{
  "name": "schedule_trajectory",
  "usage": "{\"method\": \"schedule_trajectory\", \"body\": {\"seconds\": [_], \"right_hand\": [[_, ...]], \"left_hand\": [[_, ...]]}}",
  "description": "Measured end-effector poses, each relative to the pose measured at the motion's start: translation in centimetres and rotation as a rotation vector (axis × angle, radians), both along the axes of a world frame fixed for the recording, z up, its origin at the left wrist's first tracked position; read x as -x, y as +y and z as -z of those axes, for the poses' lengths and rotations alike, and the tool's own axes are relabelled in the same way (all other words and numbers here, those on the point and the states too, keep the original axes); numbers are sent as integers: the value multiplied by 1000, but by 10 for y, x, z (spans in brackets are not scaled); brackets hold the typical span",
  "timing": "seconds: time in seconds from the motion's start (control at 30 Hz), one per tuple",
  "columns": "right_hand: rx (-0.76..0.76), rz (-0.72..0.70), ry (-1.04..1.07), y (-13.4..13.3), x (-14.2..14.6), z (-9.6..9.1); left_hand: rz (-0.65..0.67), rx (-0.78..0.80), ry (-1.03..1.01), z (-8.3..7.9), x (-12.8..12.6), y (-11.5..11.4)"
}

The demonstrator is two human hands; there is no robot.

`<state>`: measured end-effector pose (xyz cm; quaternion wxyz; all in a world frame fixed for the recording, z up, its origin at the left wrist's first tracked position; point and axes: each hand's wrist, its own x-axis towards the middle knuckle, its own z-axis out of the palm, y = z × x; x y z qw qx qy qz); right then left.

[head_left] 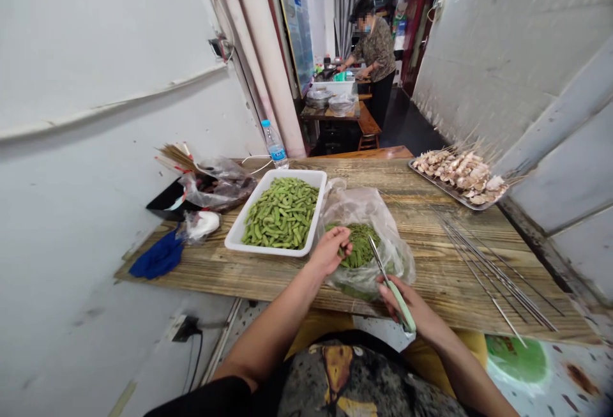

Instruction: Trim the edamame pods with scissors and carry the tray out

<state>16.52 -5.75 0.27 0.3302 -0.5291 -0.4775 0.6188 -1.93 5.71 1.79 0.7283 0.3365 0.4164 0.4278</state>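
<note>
My left hand (332,249) is closed in a pinch over the left side of a clear plastic bag (397,238). A bit of green, seemingly an edamame pod, shows at its fingertips, mostly hidden. Small green trimmings (363,244) lie inside the open bag. In my right hand (407,302) is a pair of scissors (395,292) with pale green handles, its metal blades pointing up over the bag's right part. Left of the bag stands a white tray (228,242) heaped with edamame pods (282,212).
Metal skewers (493,267) lie on the wooden table (407,203) at right, below a metal tray of skewered food (464,174). A water bottle (275,145), a black box (165,203) and a blue cloth (158,255) are at left. A person (378,46) works at a farther table.
</note>
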Motion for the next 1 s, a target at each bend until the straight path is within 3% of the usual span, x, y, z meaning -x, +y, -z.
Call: {"method": "schedule_trajectory", "body": {"seconds": [0.1, 0.2, 0.33, 0.5, 0.7, 0.83, 1.0], "right_hand": [[20, 9, -16, 0, -1, -1], [31, 25, -22, 1, -2, 2], [27, 5, -33, 2, -2, 4], [24, -12, -46, 2, -1, 6], [35, 6, -28, 2, -4, 6], [43, 20, -53, 1, -6, 4], [27, 7, -51, 1, -4, 3]], "left_hand": [[40, -263, 546, 10, 1, -4], [173, -512, 1072, 19, 5, -11], [325, -575, 1361, 23, 9, -14], [240, -522, 1411, 26, -3, 4], [208, -487, 1145, 29, -8, 22], [79, -526, 1218, 24, -4, 32], [102, -429, 1234, 20, -15, 56]]}}
